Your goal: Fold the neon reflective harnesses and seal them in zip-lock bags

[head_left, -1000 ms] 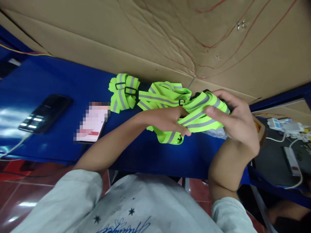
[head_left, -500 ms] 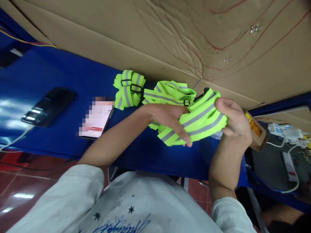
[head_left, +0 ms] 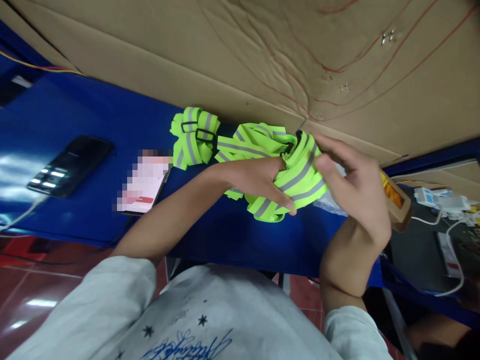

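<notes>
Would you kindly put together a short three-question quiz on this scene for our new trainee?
1. True or false: the left hand grips the folded reflective strap.
2. Which lies nearest the dark phone? A) small carton B) white cable C) cardboard sheet
3. What colour is the table?

Key: 1 true; 2 B; 3 blue.

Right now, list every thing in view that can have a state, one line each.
Left hand: closed on the neon yellow reflective strap bundle.
Right hand: fingers spread, touching that bundle's far end.
Folded neon strap bundle with black buckles: lying on the blue table, untouched.
Loose neon strap heap: lying behind the left hand.
Black phone: screen lit, cable attached.
</notes>
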Action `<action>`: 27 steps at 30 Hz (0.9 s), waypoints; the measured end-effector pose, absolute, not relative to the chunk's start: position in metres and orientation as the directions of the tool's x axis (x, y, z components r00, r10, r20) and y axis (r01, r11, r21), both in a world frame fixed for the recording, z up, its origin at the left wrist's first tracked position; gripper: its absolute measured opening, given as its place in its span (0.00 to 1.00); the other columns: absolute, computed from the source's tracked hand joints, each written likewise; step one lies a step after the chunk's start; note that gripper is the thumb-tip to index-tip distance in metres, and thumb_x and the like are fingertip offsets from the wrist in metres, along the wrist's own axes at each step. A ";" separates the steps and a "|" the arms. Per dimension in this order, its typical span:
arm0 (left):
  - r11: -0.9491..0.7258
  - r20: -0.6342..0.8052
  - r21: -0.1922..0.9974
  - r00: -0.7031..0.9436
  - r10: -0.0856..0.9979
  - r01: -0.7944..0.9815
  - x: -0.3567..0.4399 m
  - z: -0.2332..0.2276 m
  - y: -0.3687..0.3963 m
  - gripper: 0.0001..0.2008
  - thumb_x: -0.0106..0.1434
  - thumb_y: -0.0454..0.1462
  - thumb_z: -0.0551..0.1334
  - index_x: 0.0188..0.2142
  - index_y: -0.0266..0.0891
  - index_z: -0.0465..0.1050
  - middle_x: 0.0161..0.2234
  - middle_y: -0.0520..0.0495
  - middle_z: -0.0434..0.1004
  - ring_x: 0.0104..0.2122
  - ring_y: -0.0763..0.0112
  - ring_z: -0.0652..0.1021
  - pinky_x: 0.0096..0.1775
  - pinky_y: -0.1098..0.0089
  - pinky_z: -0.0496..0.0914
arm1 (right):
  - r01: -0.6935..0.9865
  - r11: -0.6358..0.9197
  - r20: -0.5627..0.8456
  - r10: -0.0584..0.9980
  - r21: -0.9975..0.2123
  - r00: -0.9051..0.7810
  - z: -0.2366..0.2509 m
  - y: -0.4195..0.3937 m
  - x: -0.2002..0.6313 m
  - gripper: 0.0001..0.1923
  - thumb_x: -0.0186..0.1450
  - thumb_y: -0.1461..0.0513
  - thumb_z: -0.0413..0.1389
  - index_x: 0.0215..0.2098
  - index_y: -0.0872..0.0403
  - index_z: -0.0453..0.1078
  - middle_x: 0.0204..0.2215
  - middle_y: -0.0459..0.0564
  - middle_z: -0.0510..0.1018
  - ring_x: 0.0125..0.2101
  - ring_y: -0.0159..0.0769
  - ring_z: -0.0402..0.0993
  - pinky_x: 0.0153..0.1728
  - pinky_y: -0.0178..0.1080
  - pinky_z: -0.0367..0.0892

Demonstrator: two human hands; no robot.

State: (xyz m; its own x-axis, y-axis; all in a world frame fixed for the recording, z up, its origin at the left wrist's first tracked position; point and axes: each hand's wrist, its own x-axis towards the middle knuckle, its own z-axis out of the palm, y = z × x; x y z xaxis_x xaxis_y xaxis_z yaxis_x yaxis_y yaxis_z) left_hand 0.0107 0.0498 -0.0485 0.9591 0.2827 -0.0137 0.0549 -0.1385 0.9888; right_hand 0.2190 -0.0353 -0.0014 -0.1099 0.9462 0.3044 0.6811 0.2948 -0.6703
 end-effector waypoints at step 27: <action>-0.092 0.061 0.995 0.982 0.178 -0.045 0.019 -0.064 0.060 0.10 0.61 0.43 0.71 0.33 0.38 0.84 0.36 0.46 0.88 0.39 0.64 0.86 0.44 0.70 0.78 | 0.368 0.169 0.191 0.981 -0.914 0.025 0.008 -0.056 0.215 0.09 0.67 0.51 0.69 0.42 0.44 0.84 0.35 0.45 0.84 0.35 0.45 0.80 0.39 0.47 0.77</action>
